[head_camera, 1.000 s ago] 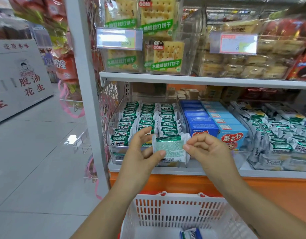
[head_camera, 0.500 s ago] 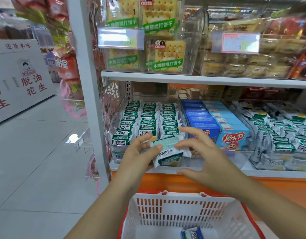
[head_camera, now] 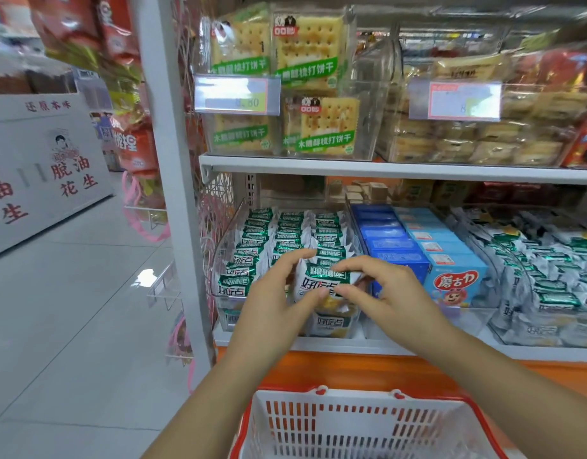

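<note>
Snack packet (head_camera: 323, 282) is at the front left of the lower shelf (head_camera: 318, 344), above the white basket (head_camera: 351, 397), at the front edge of the clear bin (head_camera: 227, 240) of same packets. Left hand (head_camera: 269, 304) and right hand (head_camera: 388, 293) both pinch it with curled fingers. Probably it is being set into the row; next it needs a straight push down, then release.

held pack (head_camera: 321, 283) 1 | basket (head_camera: 361, 394) 1 | price tags (head_camera: 235, 94) 2 | cracker packs (head_camera: 308, 51) 4
</note>
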A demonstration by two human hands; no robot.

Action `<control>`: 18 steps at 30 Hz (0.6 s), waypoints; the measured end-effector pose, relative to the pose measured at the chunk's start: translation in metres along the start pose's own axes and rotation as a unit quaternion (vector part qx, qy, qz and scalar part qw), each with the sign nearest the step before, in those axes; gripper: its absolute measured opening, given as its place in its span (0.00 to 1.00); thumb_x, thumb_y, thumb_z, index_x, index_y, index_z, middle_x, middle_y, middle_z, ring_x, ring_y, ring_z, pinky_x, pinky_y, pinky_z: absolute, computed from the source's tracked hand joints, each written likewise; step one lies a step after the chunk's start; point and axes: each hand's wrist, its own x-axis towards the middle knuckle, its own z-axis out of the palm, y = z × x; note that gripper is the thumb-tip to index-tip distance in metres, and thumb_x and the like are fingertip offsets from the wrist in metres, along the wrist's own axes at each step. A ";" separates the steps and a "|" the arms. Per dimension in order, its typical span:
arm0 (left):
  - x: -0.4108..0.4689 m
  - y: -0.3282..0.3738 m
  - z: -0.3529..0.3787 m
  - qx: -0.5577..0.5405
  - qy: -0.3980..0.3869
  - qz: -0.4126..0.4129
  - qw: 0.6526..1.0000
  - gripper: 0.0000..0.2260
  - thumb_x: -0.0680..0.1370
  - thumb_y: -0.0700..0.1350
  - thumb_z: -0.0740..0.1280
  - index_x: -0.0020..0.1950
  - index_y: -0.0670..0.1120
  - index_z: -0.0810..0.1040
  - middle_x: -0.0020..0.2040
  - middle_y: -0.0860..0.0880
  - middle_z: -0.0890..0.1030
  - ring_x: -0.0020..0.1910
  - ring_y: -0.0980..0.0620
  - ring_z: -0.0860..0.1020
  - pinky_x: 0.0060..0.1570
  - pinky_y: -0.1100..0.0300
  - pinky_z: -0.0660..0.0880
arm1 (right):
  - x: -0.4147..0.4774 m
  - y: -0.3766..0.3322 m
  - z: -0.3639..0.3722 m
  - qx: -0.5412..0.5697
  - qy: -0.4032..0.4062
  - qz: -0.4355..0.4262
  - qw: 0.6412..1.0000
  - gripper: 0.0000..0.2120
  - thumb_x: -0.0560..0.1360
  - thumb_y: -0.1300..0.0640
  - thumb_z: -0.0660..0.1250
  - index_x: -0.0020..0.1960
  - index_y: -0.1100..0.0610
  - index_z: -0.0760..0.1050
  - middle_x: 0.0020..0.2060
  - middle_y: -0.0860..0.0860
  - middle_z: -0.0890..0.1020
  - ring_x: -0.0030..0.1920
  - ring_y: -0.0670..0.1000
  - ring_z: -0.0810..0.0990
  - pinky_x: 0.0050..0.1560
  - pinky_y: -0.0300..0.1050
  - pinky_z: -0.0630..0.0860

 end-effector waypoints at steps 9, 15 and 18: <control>0.093 -0.028 0.019 0.001 0.048 -0.070 0.996 0.13 0.76 0.49 0.69 0.60 0.54 0.73 0.46 0.51 0.78 0.44 0.55 0.76 0.41 0.67 0.70 | 0.074 0.083 -0.048 -0.194 -0.105 0.067 0.973 0.18 0.79 0.50 0.61 0.69 0.47 0.70 0.69 0.45 0.70 0.70 0.47 0.66 0.66 0.38 0.60; 0.185 -0.051 0.046 0.047 0.088 -0.114 0.988 0.15 0.75 0.50 0.71 0.49 0.42 0.71 0.42 0.45 0.78 0.41 0.44 0.77 0.37 0.65 0.73 | 0.095 0.118 -0.050 -0.213 -0.171 0.041 0.961 0.19 0.77 0.42 0.60 0.67 0.42 0.71 0.70 0.39 0.68 0.70 0.42 0.65 0.68 0.37 0.59; 0.228 -0.064 0.061 0.072 0.072 -0.096 0.990 0.19 0.74 0.49 0.73 0.58 0.39 0.74 0.53 0.42 0.81 0.50 0.44 0.79 0.44 0.62 0.73 | 0.093 0.126 -0.046 -0.174 -0.160 0.036 0.971 0.20 0.77 0.41 0.59 0.68 0.41 0.70 0.70 0.37 0.67 0.69 0.40 0.65 0.69 0.39 0.60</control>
